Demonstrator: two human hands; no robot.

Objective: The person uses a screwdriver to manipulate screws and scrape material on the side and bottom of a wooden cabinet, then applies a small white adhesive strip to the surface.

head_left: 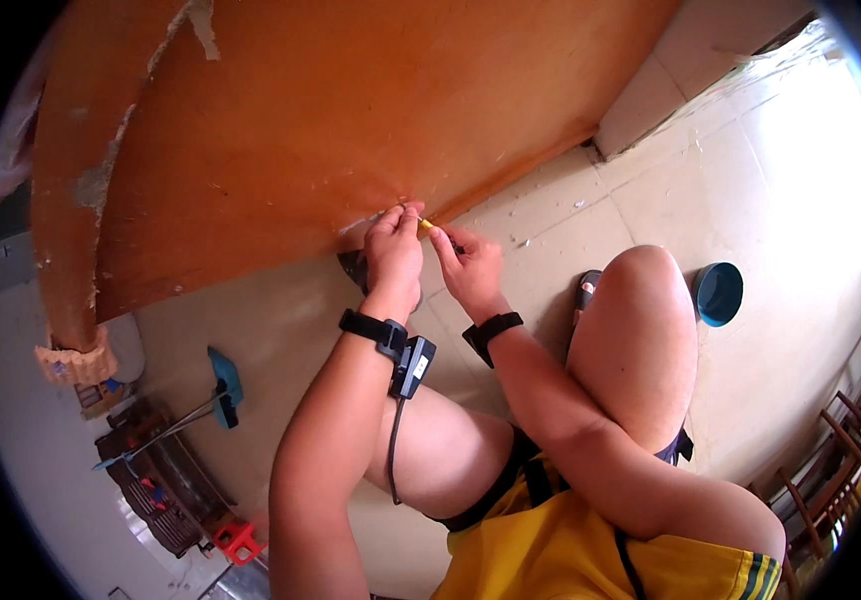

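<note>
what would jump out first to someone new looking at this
Probably the big orange-brown wooden panel across the top, ragged and chipped toward its left side. Next, at its lower edge, the left hand and right hand meet around a small yellow object. The bright yellow shirt at the bottom also stands out.

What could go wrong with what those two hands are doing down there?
Maybe a pinched or poked finger: the left hand has its fingertips right by the small yellow object in the right hand, so a slip might hurt.

The foot could get scratched: pale bits lie on the floor, and toes show in the dark sandal.

The teal bucket might get knocked if the right leg swings out.
</note>
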